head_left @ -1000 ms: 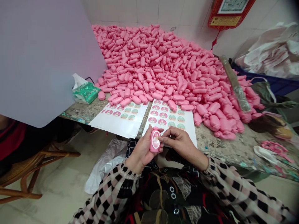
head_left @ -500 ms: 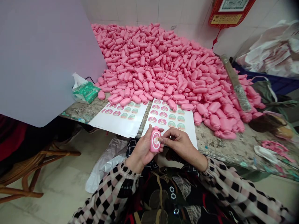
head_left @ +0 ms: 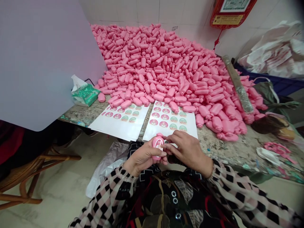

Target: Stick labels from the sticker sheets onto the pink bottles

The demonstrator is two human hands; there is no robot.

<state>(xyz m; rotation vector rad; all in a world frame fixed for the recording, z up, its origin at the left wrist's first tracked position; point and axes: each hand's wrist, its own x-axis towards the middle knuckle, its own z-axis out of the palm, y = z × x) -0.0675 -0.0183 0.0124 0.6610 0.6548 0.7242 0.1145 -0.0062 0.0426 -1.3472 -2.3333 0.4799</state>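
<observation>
Head view: straight to the bottle (head_left: 158,138), close to the near edge of the worktop (head_left: 225,153) and wrapped snugly in the left hand (head_left: 144,157), neck end pointing away. And here, a fresh grip! No longer with the left thumb along the side, as half a second ago, but with it folded right across the lower front, over part of the label (head_left: 157,143). Far less of that oval on show than before.

Over to the right hand (head_left: 188,150): away from the middle of the label now, and round at the bottle's right edge, with fingers half curled and tips just at the side. Impossible to tell from here whether pinching anything thin.

Looks like a switch of pressure, from right fingertip to left thumb. Label on the bottle already, by the look of it, so probably at the smoothing-down stage. Too small to judge whether flat at the edges.

Further out, no visible change. Flat on the worktop, the left sheet (head_left: 118,126) and the right sheet (head_left: 152,131), both with pink and green labels in rows. Behind them, and spilling over their far edges, the heap (head_left: 156,69), with no label to be seen on its front pieces.
</observation>
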